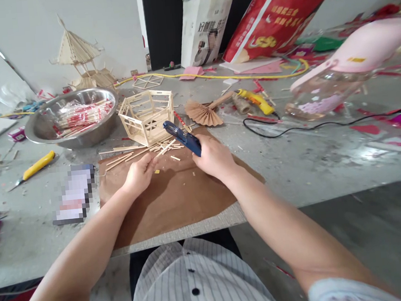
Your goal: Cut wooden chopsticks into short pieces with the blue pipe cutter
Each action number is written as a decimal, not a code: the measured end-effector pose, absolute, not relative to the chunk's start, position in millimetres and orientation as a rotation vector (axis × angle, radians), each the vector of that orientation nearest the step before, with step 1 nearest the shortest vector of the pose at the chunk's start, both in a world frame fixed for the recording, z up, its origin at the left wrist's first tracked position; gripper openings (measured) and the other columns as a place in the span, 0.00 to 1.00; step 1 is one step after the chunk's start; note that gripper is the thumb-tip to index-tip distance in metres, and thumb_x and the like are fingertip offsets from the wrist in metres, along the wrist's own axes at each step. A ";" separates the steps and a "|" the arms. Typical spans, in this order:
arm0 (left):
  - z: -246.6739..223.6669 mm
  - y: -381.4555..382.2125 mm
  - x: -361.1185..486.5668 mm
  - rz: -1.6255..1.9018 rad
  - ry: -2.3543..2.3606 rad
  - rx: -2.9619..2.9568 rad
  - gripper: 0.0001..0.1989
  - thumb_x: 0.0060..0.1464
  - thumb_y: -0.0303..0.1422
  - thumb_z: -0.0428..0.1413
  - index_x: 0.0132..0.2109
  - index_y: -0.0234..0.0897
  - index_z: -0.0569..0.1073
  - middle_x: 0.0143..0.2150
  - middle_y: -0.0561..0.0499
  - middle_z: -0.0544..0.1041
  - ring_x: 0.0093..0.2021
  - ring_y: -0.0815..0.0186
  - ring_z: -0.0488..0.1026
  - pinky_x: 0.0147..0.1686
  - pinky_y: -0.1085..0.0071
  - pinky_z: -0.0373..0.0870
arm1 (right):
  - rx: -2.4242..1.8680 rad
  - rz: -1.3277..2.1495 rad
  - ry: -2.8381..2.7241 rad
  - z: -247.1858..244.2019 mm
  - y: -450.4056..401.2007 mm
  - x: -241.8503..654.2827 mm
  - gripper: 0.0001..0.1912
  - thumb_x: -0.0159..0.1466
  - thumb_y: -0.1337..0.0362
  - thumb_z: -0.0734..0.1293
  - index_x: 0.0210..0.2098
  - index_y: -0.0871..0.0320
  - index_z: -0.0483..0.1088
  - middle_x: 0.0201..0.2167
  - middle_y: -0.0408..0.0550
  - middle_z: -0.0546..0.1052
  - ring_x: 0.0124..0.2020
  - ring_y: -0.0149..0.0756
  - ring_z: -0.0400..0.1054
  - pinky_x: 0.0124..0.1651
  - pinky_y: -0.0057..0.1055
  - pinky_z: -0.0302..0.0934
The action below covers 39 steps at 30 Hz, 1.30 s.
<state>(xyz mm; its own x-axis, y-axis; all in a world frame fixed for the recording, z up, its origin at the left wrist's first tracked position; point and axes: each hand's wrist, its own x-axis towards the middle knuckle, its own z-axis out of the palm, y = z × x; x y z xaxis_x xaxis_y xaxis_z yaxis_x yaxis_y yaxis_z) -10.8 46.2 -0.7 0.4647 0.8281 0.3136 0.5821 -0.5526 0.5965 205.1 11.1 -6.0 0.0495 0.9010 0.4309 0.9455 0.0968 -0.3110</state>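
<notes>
Pinched in the fingers of my left hand [139, 176] is a thin wooden stick [165, 149], which slants up to the right. My right hand [215, 154] is closed around dark blue pliers [184, 139], their head pointing up and left near the stick's far end. Whether the jaws touch the stick I cannot tell. Loose wooden sticks [119, 161] and short cut pieces lie around both hands on a brown sheet [177, 202]. Just behind them stands a six-sided wooden stick frame [145, 130].
Left of the sheet are a phone [73, 193], a yellow utility knife [39, 166] and a steel bowl [75, 142] of wrapped sticks. A stick pagoda [77, 51] stands behind. A folded paper fan [204, 112], yellow glue gun [257, 101] and pink-lidded jar [322, 93] sit to the right.
</notes>
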 end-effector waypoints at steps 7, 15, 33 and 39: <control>-1.4 45.3 -8.6 0.913 1.190 2.135 0.16 0.53 0.41 0.42 0.34 0.34 0.67 0.19 0.57 0.58 0.20 0.75 0.54 0.22 0.79 0.54 | -1.581 -0.065 -1.902 -10.5 18.3 213.2 0.27 0.51 0.70 0.59 0.51 0.61 0.54 0.43 0.58 0.67 0.43 0.47 0.61 0.42 0.42 0.55; 1.3 39.1 -5.8 0.887 1.069 2.090 0.16 0.54 0.41 0.41 0.38 0.34 0.66 0.20 0.56 0.59 0.21 0.76 0.55 0.23 0.80 0.56 | -1.583 -0.059 -2.097 -6.7 10.8 201.5 0.31 0.51 0.65 0.60 0.55 0.62 0.49 0.50 0.59 0.62 0.51 0.49 0.54 0.50 0.53 0.43; 2.7 37.3 -3.6 0.861 1.070 2.132 0.16 0.53 0.41 0.41 0.35 0.33 0.66 0.24 0.53 0.66 0.26 0.74 0.62 0.26 0.79 0.59 | -1.548 -0.071 -2.158 -5.9 8.0 197.1 0.31 0.51 0.65 0.60 0.54 0.64 0.51 0.47 0.59 0.64 0.50 0.48 0.56 0.51 0.51 0.43; 4.0 36.8 -3.2 0.856 1.066 2.135 0.16 0.53 0.41 0.41 0.36 0.33 0.66 0.23 0.53 0.66 0.25 0.74 0.62 0.26 0.79 0.59 | -1.506 -0.096 -2.174 -8.3 9.4 198.6 0.32 0.51 0.65 0.60 0.54 0.68 0.51 0.45 0.62 0.65 0.47 0.48 0.57 0.49 0.47 0.49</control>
<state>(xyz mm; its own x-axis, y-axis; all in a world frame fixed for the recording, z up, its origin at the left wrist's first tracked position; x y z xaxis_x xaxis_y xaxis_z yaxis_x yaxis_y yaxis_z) -3.2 36.8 4.0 0.4704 0.8372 0.2789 0.4524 -0.5001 0.7384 198.6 9.4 -8.3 -0.2712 0.8616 0.4290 0.8960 0.3888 -0.2144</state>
